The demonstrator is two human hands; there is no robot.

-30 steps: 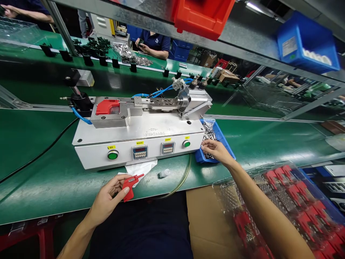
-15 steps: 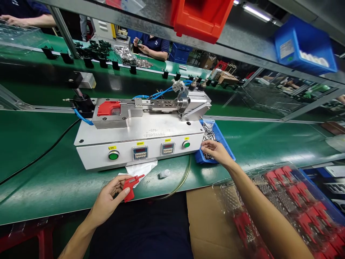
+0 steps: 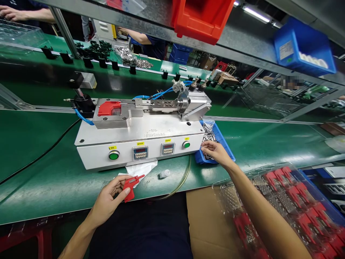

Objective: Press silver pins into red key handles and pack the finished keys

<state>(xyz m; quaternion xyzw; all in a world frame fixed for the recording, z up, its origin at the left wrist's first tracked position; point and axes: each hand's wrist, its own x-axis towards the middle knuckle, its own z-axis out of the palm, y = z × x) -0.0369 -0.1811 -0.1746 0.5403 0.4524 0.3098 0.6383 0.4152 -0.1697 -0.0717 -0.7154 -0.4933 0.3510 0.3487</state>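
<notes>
My left hand point(image 3: 109, 198) grips a red pistol-shaped plastic part point(image 3: 130, 187) between thumb and fingers, its thin barrel pointing right, above the front edge of the bench. My right hand point(image 3: 215, 151) is at a blue bin point(image 3: 223, 138) of small metal pins point(image 3: 208, 137). Its fingertips are pinched together over the bin's left side; anything between them is too small to tell. In front of me stands a metal bench machine point(image 3: 140, 138) with green buttons and two small counters. Another red part point(image 3: 109, 108) lies in its fixture at the left end.
A clear tray point(image 3: 285, 183) of several red parts lies at lower right, beside brown cardboard point(image 3: 205, 223). A small white bottle point(image 3: 164, 174) and white paper point(image 3: 142, 167) lie before the machine. Overhead, a shelf carries a red bin point(image 3: 203, 21) and a blue bin point(image 3: 304, 46).
Both my hands and the red part stay practically still. Across the bench, a co-worker has turned and stretched an arm to the left; another co-worker's hand at far left has shifted slightly.
</notes>
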